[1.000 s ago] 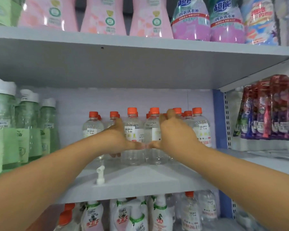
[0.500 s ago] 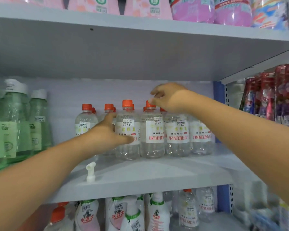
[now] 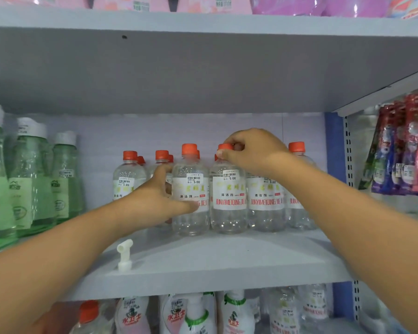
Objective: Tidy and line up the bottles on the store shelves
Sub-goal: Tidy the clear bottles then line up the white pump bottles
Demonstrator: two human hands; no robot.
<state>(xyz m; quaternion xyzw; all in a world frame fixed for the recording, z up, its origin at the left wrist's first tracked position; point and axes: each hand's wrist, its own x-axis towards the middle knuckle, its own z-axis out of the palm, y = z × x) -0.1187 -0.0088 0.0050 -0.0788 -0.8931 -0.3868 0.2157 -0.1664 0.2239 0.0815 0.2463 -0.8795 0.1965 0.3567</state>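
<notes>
Head cam: I've got clear plastic bottles (image 3: 228, 203) with orange caps standing in a row at the back of a smooth grey shelf (image 3: 227, 261). My right hand (image 3: 253, 150) pinches one cap (image 3: 225, 147) with curled fingers. My left hand (image 3: 159, 201) wraps around the neighbouring bottle (image 3: 191, 189). A white nozzle (image 3: 124, 254) sits alone on the bare front strip. Green bottles (image 3: 32, 179) crowd the left.
</notes>
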